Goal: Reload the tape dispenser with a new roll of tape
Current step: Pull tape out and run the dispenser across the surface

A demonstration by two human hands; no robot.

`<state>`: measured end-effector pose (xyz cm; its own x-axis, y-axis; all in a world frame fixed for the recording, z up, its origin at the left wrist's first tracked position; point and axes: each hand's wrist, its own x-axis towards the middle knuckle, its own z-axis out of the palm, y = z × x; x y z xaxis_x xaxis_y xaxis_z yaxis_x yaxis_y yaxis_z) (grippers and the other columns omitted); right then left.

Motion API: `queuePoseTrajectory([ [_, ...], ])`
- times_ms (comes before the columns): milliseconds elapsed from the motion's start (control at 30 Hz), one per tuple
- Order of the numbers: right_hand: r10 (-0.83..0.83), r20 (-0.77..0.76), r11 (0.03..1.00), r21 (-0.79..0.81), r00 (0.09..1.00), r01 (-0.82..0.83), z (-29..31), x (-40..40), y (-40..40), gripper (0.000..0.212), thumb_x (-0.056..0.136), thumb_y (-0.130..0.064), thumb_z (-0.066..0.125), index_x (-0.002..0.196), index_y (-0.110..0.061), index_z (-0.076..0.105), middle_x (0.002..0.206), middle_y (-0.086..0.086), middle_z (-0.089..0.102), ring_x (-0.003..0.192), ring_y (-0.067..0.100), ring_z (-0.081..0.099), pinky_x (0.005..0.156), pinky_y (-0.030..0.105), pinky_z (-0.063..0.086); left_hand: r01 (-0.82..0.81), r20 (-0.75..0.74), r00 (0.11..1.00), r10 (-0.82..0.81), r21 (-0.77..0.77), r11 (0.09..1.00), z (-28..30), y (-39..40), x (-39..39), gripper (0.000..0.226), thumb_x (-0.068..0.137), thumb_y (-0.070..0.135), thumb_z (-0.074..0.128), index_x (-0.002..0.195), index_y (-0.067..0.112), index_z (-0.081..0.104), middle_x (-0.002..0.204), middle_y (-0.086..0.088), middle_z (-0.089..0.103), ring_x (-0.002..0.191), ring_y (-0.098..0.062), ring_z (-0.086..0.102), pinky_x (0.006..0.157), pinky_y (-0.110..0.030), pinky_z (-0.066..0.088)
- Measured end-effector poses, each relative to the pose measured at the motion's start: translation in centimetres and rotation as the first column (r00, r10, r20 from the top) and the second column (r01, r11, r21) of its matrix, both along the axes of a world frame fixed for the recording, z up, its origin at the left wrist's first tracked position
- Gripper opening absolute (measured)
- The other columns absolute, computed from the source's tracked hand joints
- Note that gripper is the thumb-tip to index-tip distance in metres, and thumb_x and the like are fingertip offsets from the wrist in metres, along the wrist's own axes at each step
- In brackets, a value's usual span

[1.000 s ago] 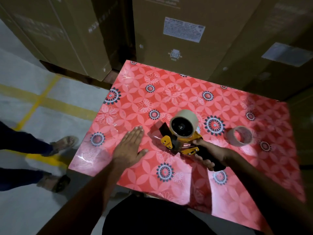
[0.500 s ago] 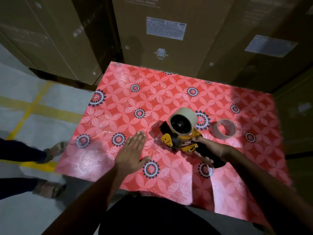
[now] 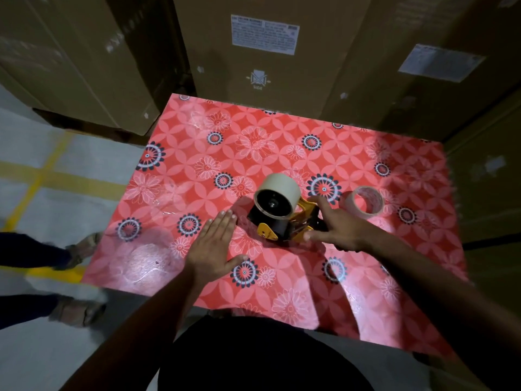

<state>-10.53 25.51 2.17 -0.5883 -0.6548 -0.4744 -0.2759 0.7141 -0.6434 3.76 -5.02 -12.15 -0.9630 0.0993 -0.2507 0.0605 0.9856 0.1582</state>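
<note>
in the head view, your tape dispenser [image 3: 282, 221] sits on the red flowered table cover [image 3: 253, 148], a full beige tape roll [image 3: 279, 197] seated on its hub and facing you, the yellow frame and black body below it. a second piece, a thin pale ring that looks like a spent core or nearly used roll [image 3: 365, 203], lies flat on the cover just to the right, apart from the dispenser. the new roll appears already mounted, so the step in hand seems to be finishing: make sure the roll is pushed fully home on the hub, then draw the free end through the front rollers toward the blade, sticky side down; you cannot tell from here whether the end is threaded yet. your right hand [image 3: 335, 230] is spread wide over the handle side of the dispenser, fingers splayed and not wrapped around anything; its thumb tip [image 3: 307, 236] sits beside the yellow frame, and whether it truly presses there you cannot tell. your left hand [image 3: 215, 244] lies flat and open, palm down on the cover just left of the dispenser, holding nothing. use that left hand to steady the body before you pull any tape. someone's sandalled feet [image 3: 79, 277] stand on the floor off to the left, well clear of the work.
</note>
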Motion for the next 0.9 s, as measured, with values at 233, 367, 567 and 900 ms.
queuePoseTrajectory([
  [233, 0.234, -0.357, 0.937, 0.332, 0.904, -0.112, -0.1, 2.0, -2.8, 0.068, 0.080, -0.070, 0.058, 0.116, -0.022, 0.026, 0.088, 0.005, 0.069, 0.073, 0.033, 0.067, 0.059, 0.038, 0.051, 0.007, -0.052, 0.999, -0.005, 0.041, 0.999, 0.3, -0.2, 0.1, 0.111, 0.085, 0.088, 0.023, 0.159, 0.010, -0.006, 0.168, -0.011, -0.005, 0.155, -0.025, -0.008, 0.126, -0.048, 0.005],
  [367, 0.288, -0.446, 0.899, 0.430, 0.848, -0.080, 0.6, 2.7, -4.8, 0.066, 0.083, -0.067, 0.057, 0.120, -0.020, 0.028, 0.089, 0.005, 0.069, 0.071, 0.032, 0.066, 0.054, 0.033, 0.043, 0.015, -0.057, 0.998, -0.011, 0.063, 0.998, 0.5, -0.3, 0.1, 0.112, 0.084, 0.089, 0.026, 0.159, 0.011, -0.005, 0.168, -0.011, -0.001, 0.155, -0.023, -0.009, 0.126, -0.050, 0.009],
  [567, 0.326, -0.487, 0.850, 0.526, 0.810, -0.025, 1.4, 2.3, -7.7, 0.068, 0.085, -0.064, 0.058, 0.126, -0.020, 0.028, 0.076, 0.000, 0.055, 0.053, 0.021, 0.048, 0.045, 0.027, 0.035, 0.009, -0.049, 0.999, -0.007, 0.040, 0.999, 0.3, -0.3, 0.2, 0.109, 0.084, 0.088, 0.025, 0.159, 0.011, 0.009, 0.167, -0.013, 0.014, 0.155, -0.028, 0.000, 0.125, -0.050, 0.011],
  [900, 0.296, -0.356, 0.785, 0.619, 0.886, -0.014, 3.4, 0.9, -8.8, 0.067, 0.080, -0.064, 0.065, 0.120, -0.019, 0.035, 0.082, -0.003, 0.057, 0.069, 0.022, 0.058, 0.048, 0.029, 0.036, 0.031, 0.004, 1.000, -0.031, -0.040, 0.999, 1.2, 0.0, 0.1, 0.112, 0.082, 0.091, 0.010, 0.159, 0.009, -0.001, 0.168, -0.012, 0.002, 0.155, -0.026, -0.004, 0.125, -0.047, 0.008],
])
